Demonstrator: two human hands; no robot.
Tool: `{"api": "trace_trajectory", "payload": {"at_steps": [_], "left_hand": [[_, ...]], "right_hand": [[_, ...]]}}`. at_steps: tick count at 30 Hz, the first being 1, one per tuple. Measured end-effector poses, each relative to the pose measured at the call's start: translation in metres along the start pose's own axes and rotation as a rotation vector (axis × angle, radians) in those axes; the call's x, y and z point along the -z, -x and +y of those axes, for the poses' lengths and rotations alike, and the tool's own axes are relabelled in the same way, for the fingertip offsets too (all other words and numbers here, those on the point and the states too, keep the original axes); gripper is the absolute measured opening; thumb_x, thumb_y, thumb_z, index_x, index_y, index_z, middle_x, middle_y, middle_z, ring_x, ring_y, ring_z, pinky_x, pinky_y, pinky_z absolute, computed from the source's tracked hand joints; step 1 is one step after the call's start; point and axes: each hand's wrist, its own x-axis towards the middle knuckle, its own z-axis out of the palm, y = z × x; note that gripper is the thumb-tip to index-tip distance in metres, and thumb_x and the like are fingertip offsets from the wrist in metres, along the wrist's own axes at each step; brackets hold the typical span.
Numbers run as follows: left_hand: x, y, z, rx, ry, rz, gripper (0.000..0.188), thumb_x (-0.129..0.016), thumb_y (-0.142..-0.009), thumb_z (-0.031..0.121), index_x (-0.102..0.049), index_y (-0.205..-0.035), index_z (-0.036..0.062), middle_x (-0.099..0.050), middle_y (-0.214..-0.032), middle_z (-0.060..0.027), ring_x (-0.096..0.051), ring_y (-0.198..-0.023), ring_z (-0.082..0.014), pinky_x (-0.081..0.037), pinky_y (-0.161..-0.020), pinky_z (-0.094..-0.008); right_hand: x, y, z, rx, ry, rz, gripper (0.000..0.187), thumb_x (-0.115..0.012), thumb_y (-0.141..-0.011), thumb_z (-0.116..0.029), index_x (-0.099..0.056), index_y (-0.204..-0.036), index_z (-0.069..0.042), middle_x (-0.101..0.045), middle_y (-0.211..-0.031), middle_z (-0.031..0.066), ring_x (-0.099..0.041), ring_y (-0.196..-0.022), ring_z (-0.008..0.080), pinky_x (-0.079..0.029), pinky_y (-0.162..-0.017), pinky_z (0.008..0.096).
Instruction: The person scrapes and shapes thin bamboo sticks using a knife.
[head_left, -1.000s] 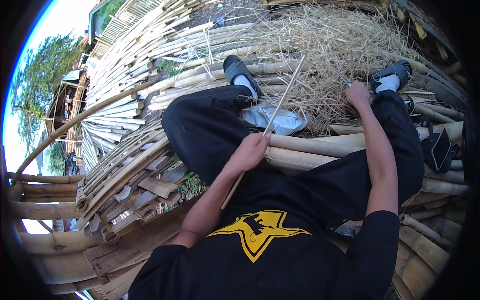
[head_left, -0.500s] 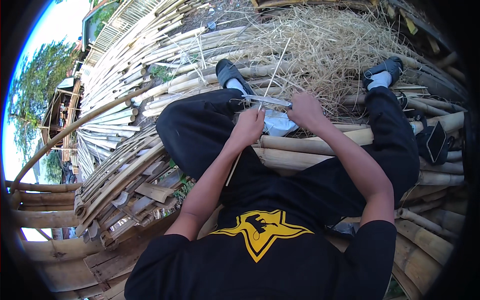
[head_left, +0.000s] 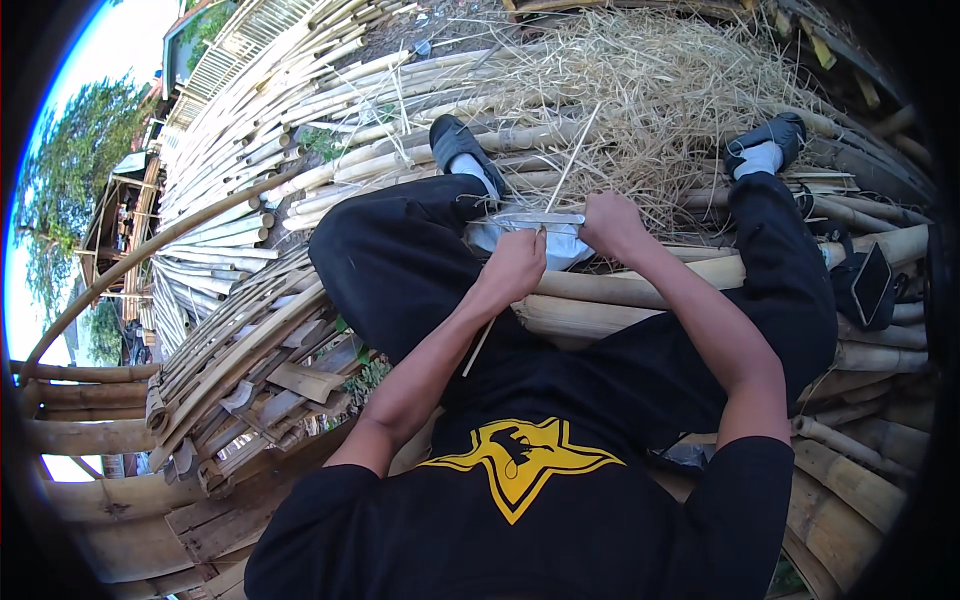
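My left hand (head_left: 516, 264) is closed around a thin bamboo strip (head_left: 573, 160). The strip slants from beyond the hand, past the knife, to a short end below my wrist. My right hand (head_left: 614, 228) grips a knife (head_left: 548, 218), its handle mostly hidden in the fist. Pointing left, the blade lies across the strip just beyond my left fingers; from here I cannot tell how deep its edge sits. Under the blade a pale grey-white sheet (head_left: 566, 250) rests between my legs, partly covered by the hands.
A heap of dry shavings (head_left: 670, 110) spreads between and beyond my feet. Bamboo poles (head_left: 600, 288) lie beneath and around me. At the left are stacked split bamboo pieces (head_left: 250, 370) and a long curved pole (head_left: 150, 255). A dark phone-like object (head_left: 873, 284) lies at the right.
My left hand has moved right and slightly closer to me, drawing the bamboo strip with it. The knife blade has turned a little, from tilted to nearly level. My right hand stays nearly in place.
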Motion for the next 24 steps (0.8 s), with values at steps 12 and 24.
{"api": "trace_trajectory", "payload": {"at_steps": [12,24], "left_hand": [[0.024,0.081,0.022,0.057,0.130,-0.109,0.039,-0.041,-0.098,0.026,-0.052,-0.080,-0.0074,-0.050,-0.062,-0.0211,-0.050,-0.056,-0.0304,-0.041,-0.058,-0.0406],[0.023,0.035,0.002,0.122,-0.047,0.092,0.035,-0.044,-0.096,0.022,-0.052,-0.076,-0.0055,-0.056,-0.067,-0.0244,-0.057,-0.061,-0.0393,-0.043,-0.058,-0.0461]], "right_hand": [[0.015,-0.036,0.174,-0.674,0.012,0.113,0.031,-0.053,-0.084,-0.020,-0.066,-0.105,-0.002,-0.063,-0.110,0.0215,-0.063,-0.101,0.0358,-0.050,-0.084,0.0467],[0.049,-0.033,0.001,-0.165,-0.192,-0.072,0.030,-0.055,-0.074,-0.018,-0.066,-0.089,0.006,-0.065,-0.093,0.0268,-0.064,-0.089,0.0384,-0.052,-0.079,0.0439]]}}
